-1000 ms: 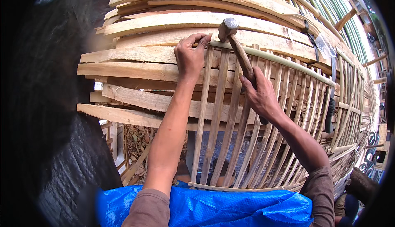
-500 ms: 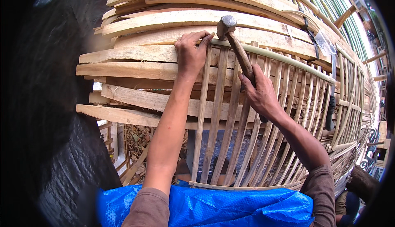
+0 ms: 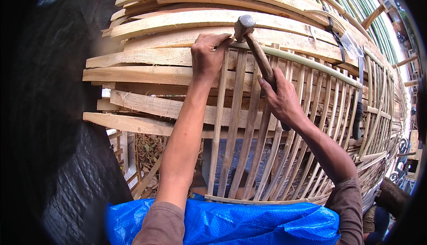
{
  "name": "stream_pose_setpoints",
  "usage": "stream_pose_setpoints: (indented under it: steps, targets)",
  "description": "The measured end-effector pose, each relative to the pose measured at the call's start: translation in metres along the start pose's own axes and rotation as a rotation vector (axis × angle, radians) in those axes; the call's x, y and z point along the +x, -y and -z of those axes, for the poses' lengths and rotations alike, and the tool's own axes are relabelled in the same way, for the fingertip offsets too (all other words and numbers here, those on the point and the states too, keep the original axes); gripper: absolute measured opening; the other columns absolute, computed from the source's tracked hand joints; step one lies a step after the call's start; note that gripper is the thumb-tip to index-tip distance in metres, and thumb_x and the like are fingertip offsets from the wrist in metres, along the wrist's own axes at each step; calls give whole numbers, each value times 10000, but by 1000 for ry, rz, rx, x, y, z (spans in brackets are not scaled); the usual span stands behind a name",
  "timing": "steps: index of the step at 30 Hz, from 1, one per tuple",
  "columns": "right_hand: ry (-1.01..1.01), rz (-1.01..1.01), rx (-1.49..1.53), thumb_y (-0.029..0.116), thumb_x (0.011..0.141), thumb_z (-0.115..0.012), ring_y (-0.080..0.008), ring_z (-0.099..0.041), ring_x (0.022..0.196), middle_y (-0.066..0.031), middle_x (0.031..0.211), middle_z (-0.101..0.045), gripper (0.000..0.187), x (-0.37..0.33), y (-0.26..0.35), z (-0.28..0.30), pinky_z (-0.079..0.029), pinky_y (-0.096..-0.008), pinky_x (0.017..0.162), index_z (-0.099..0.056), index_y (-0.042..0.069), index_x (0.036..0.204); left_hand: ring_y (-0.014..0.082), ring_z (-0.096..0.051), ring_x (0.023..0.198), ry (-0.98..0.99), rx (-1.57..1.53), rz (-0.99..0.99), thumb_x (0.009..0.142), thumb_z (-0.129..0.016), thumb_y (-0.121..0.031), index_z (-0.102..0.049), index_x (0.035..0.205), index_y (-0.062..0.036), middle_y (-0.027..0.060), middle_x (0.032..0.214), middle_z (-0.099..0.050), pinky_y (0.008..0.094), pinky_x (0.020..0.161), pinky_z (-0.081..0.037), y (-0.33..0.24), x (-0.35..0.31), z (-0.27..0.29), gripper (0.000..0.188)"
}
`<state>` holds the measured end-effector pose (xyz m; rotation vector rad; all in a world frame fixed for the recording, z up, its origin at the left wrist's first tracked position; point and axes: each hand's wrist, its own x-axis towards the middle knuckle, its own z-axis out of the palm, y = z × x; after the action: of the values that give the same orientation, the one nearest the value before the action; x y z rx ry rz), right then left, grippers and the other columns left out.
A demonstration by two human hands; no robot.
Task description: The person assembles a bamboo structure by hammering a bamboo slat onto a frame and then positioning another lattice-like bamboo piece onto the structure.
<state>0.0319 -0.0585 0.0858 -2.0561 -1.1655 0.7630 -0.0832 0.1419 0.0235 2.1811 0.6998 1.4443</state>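
My right hand is wrapped round the wooden handle of a hammer, whose grey metal head rests at or just over the left end of a bamboo rail. Beside the head, my left hand is closed in a pinch at that same rail end. Whatever lies between its thumb and finger is too small to make out. The rail runs along the top of a slatted bamboo panel, its thin upright slats reaching down toward me to a lower rail.
Long sawn planks are stacked behind and under the panel. A blue tarp lies across my front. Dark plastic sheeting hangs at the left. A long tool with a black handle leans at the panel's right end. Bamboo poles lie at the far right.
My left thumb and finger have drawn closer together at the rail's end, the hand turning slightly. The hammer has shifted only a touch.
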Motion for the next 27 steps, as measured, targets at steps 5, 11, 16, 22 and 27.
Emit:
stream_pose_setpoints:
  steps: [5, 11, 16, 22, 27]
  targets:
    - [0, 0, -2, 306, 1029, -529, -332, -578, 648, -230, 741, -587, 304, 1, 1, 1, -422, -527, 633, -411, 26, 1019, 200, -701, 801, -17, -62, 133, 801, -806, -104, -759, 910, -76, 82, 850, -745, 327, 718, -546, -9, 1, 1, 122]
    - [-1, -1, -11, 303, 1029, -530, -345, -588, 663, -241, 756, -593, 302, -1, 4, 3, -426, -528, 642, -416, 23, 1018, 195, -712, 799, -7, -49, 43, 798, -808, -89, -742, 894, -82, 68, 813, -734, 307, 716, -542, -5, 0, 1, 117]
    - [1, -13, -19, 307, 1029, -536, -315, -582, 683, -218, 742, -578, 304, 0, 4, 2, -437, -506, 657, -430, 21, 1029, 198, -729, 851, -19, -158, 137, 807, -815, -126, -607, 1169, -120, 53, 843, -755, 321, 759, -546, -1, -4, -1, 417]
    - [11, -7, 71, 320, 1027, -550, -247, -537, 673, -161, 742, -553, 316, 0, 14, 11, -435, -452, 633, -461, 17, 1016, 231, -734, 894, 17, -41, 10, 838, -796, -147, -483, 1276, -145, 71, 866, -759, 368, 856, -544, -2, -2, 1, 538]
    - [-4, 55, 99, 342, 1026, -556, -216, -503, 640, -134, 698, -531, 339, -3, 35, 16, -416, -432, 604, -488, 10, 1035, 238, -735, 893, 6, -16, -5, 834, -791, -116, -477, 1238, -128, 65, 851, -755, 373, 852, -544, -2, -3, 1, 512]
